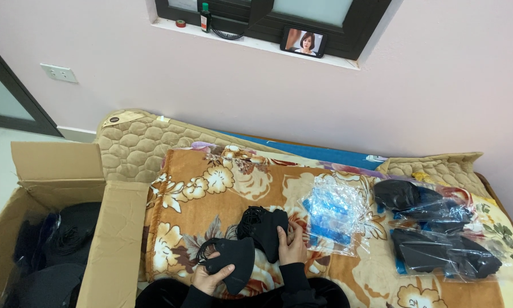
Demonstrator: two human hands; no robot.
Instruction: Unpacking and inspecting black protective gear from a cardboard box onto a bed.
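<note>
- Our left hand [210, 278] grasps one black mask [233, 263].
- Our right hand [293, 244] grasps a mask stack [263, 226].
- Bags [333, 214] lie right; a box [57, 228] sits left.

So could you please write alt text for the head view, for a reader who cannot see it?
A left hand holds one black mask and a right hand a stack of masks over a floral blanket. Bagged masks lie to the right; an open box stands to the left.
</note>
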